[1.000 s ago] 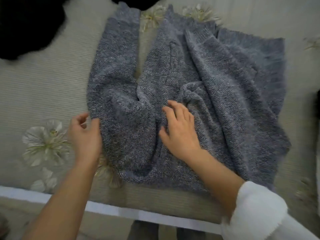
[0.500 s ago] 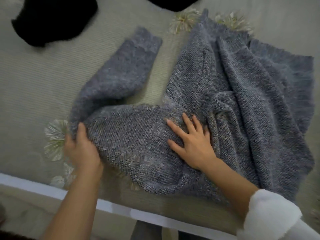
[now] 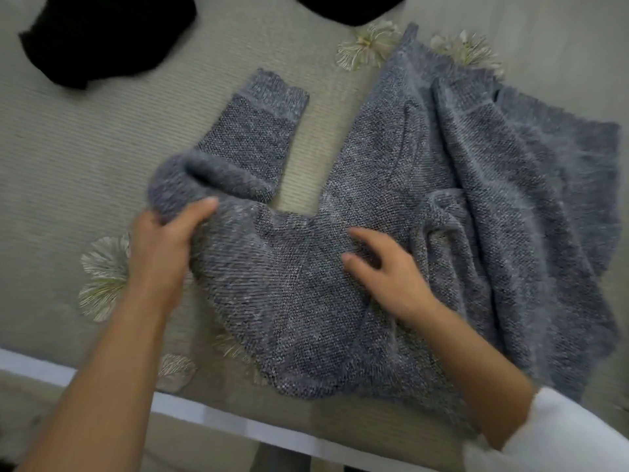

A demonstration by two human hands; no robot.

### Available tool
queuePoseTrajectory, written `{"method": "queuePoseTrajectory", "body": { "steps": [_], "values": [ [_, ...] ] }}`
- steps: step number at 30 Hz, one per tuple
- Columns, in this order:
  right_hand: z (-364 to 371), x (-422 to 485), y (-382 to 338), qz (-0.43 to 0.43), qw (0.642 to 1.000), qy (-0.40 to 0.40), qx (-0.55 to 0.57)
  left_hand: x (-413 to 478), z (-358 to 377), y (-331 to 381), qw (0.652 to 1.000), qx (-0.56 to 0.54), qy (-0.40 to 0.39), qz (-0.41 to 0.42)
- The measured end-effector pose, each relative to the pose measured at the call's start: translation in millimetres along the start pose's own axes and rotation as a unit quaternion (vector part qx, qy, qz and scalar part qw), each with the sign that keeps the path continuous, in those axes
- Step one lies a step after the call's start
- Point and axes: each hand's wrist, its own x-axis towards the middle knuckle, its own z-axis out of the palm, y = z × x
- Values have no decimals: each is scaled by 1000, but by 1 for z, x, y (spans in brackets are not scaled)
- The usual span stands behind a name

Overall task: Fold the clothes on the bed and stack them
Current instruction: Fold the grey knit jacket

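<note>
I read this as the sleeve fold on the grey sweater [image 3: 425, 199], which lies spread along the near edge of the bed [image 3: 85, 148], its body reaching toward the right side. My left hand [image 3: 163, 240] grasps the sleeve [image 3: 252, 137] at its bend, thumb on top of the knit and fingers tucked beneath. The cuff end doubles back and points away from the near edge, while the upper sleeve runs across to the body. I hold it there, I judge, because that bend is the handle for carrying the sleeve over onto the body. My right hand [image 3: 384, 274] grasps nothing. Its fingers are spread and rest on the knit near the armpit, pinning the body so it does not drag along when the sleeve is pulled. To the right of that hand the body is rucked into long folds, which will want smoothing before the next fold. A black garment [image 3: 102, 39] and a second dark one [image 3: 350, 5] lie farther up the bed, well apart from the sweater. No stack is in view, so I take the task to be at an early stage.
</note>
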Motion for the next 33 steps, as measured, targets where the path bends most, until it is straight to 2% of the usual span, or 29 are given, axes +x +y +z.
{"method": "queuePoseTrajectory", "body": {
  "steps": [2, 4, 6, 7, 9, 11, 12, 14, 17, 20, 22, 24, 27, 28, 30, 31, 33],
  "values": [
    [-24, 0, -8, 54, 969, 120, 210, -17, 39, 17, 984, 107, -65, 127],
    [-56, 0, -6, 92, 904, 232, 348, -37, 86, 20, 938, 167, -195, 232],
    [-85, -2, 6, 113, 849, 294, 424, -55, 129, 1, 849, 245, -333, 328],
    [-96, -3, 14, 127, 839, 304, 434, -64, 143, -15, 798, 297, -387, 353],
    [-109, -4, 29, 176, 846, 286, 414, -76, 152, -55, 720, 408, -447, 339],
    [-112, 0, 41, 221, 871, 233, 372, -80, 142, -95, 678, 487, -451, 315],
    [-112, 3, 46, 227, 885, 206, 351, -80, 137, -108, 669, 505, -440, 323],
    [-112, 14, 45, 204, 914, 172, 306, -78, 132, -120, 663, 519, -418, 342],
    [-112, 38, 25, 157, 946, 171, 225, -80, 135, -120, 657, 525, -400, 365],
    [-109, 70, 1, 192, 944, 126, 239, -82, 134, -118, 668, 517, -394, 362],
    [-112, 89, -14, 206, 923, 95, 310, -86, 133, -116, 679, 511, -385, 360],
    [-132, 97, -28, 188, 895, 106, 392, -90, 135, -112, 707, 491, -361, 359],
    [-180, 91, -26, 68, 821, 149, 547, -94, 145, -97, 776, 426, -305, 351],
    [-196, 84, -17, 24, 787, 170, 592, -96, 152, -90, 785, 411, -296, 356],
    [-220, 65, 9, -20, 736, 226, 638, -100, 167, -82, 773, 413, -303, 374],
    [-226, 56, 27, -9, 722, 259, 641, -103, 174, -79, 755, 430, -320, 377],
    [-228, 40, 67, 85, 730, 297, 610, -108, 185, -80, 713, 475, -365, 363]
  ]
}}
